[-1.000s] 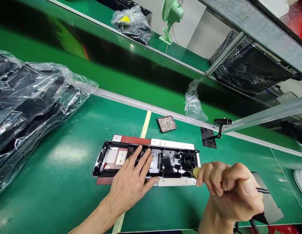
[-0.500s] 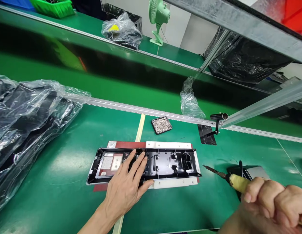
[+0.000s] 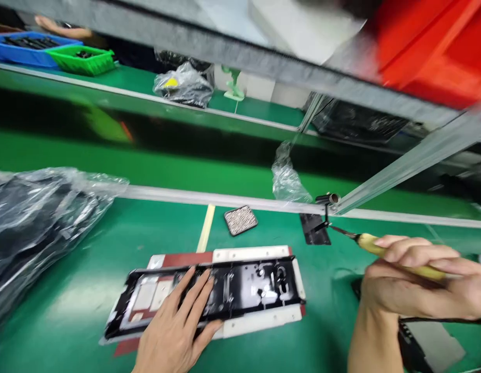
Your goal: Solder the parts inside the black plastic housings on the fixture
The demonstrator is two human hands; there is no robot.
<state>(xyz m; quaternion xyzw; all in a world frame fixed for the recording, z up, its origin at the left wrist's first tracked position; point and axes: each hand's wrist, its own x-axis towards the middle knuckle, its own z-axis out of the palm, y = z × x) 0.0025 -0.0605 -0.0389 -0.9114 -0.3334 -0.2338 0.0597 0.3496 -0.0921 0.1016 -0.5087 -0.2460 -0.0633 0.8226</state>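
Note:
A long black plastic housing (image 3: 248, 287) lies in a fixture with white side strips (image 3: 259, 319) and a red base. My left hand (image 3: 174, 321) rests on it with fingers stretched and lying flat near its middle. To the right, my right hand (image 3: 423, 274) is raised and wrapped round the yellow handle of a soldering iron (image 3: 370, 243). Its thin dark tip points left, close to a black tube holder (image 3: 326, 199) on a bracket. Behind the housing sits a small black tray (image 3: 240, 220) full of tiny metal pieces.
Bagged black parts (image 3: 42, 223) lie at left. A grey box (image 3: 435, 342) stands partly hidden below my right hand. An overhead shelf (image 3: 225, 39) carries a red bin (image 3: 430, 46). A crumpled plastic bag (image 3: 287, 176) is behind the rail. Blue (image 3: 20, 49) and green baskets (image 3: 83, 60) stand farther back.
My right hand has raised the soldering iron and moved its tip toward the tube holder. My left hand stays on the housing. The camera view has tilted up and shifted.

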